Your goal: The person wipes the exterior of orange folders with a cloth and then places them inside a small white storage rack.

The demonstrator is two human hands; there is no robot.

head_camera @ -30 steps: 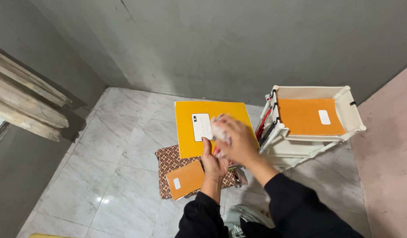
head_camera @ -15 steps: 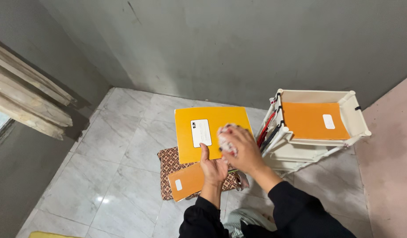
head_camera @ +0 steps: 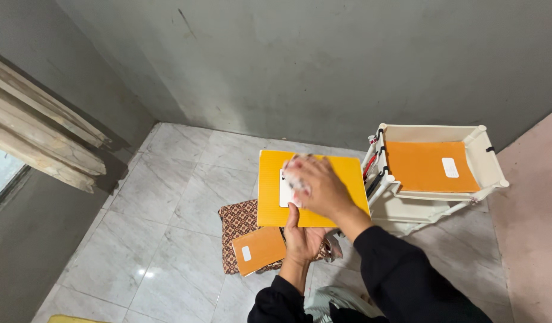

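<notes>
My left hand holds a large yellow notebook from underneath, its thumb on the lower edge. My right hand presses a small white cloth onto the cover, over the white label near the middle. The hand is blurred. Below the notebook, a smaller orange notebook lies on a brown patterned mat on the floor.
A white tiered rack stands at the right with an orange notebook on its top shelf. Grey walls close the corner behind. Wooden planks lean at the left wall. The floor is grey marble tile.
My right hand with the cloth has slid left across the yellow cover, now over the white label. The left hand still supports the notebook.
</notes>
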